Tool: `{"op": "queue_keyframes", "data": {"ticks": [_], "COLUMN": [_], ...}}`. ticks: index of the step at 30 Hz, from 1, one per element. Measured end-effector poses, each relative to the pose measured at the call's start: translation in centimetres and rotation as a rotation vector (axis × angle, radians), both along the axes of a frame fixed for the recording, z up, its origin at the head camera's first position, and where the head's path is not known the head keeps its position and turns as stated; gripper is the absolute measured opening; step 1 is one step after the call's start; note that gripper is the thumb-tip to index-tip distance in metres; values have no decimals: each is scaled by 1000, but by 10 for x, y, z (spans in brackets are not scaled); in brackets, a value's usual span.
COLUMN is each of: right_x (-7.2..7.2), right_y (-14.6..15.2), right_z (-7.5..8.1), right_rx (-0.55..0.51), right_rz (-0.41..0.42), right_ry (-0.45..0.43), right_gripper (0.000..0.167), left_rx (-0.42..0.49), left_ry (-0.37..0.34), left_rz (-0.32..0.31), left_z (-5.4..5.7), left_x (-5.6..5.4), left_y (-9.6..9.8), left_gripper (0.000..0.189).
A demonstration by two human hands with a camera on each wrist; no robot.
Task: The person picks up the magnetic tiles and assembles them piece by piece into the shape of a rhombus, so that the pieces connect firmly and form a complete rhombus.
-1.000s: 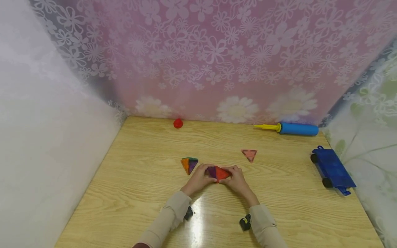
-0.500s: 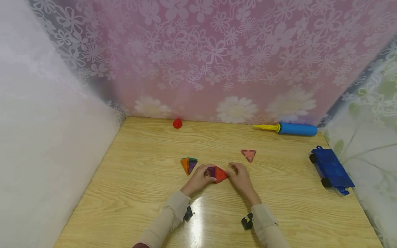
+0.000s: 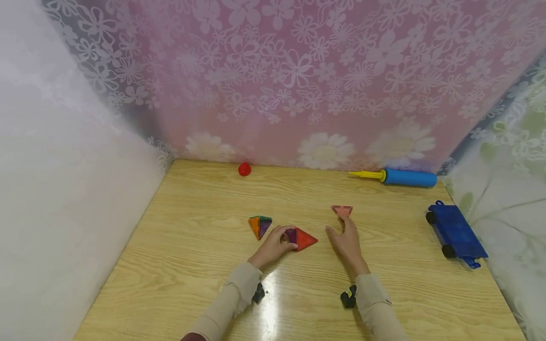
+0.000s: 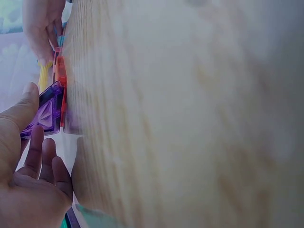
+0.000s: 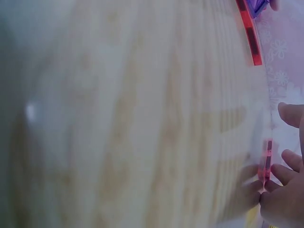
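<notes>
The purple tile (image 3: 292, 235) is being pinched, best kept unmoved, by the left grip (image 3: 273, 246), the pink (image 3: 341, 209) being overlapped by the parted, empty right (image 3: 349, 242).

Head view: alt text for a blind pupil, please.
A person's left grip pinches a purple tile beside a red tile on a table. The right grip is at a pink tile; a pump and blue cart lie farther right.

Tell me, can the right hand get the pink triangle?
Probably yes. The right hand looks free and overlaps the near tip of the pink triangle in the head view. Nothing seems to block it: the left hand, holding a purple piece, is off to the side.
</notes>
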State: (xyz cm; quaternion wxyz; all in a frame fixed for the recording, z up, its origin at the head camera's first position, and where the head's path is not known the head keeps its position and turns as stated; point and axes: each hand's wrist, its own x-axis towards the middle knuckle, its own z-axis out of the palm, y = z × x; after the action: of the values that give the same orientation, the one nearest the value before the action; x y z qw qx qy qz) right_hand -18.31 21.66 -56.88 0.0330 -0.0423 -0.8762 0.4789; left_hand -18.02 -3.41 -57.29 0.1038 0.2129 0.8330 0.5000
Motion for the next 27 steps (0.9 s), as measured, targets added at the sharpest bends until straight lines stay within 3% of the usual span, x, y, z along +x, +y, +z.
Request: {"op": "queue_keyframes", "data": {"ticks": [6,11,23,27], "right_x": [3,6,9,4], "right_y": [0,0,-4,-2], "right_z": [4,4,1,0], "right_rx": [0,-30,-47,-41], "right_rz": [-1,2,-1,-4], "right_ry": [-78,-92,39,77], "right_gripper": [64,61,40,48], "left_rx": [-10,-25,-56,-53], "left_ry": [-16,-12,5,-11], "left_rz": [3,9,4,3], "left_z": [0,1,6,5], "left_x": [0,0,2,1], "left_y": [0,1,1,2], "left_gripper": [54,54,59,59]}}
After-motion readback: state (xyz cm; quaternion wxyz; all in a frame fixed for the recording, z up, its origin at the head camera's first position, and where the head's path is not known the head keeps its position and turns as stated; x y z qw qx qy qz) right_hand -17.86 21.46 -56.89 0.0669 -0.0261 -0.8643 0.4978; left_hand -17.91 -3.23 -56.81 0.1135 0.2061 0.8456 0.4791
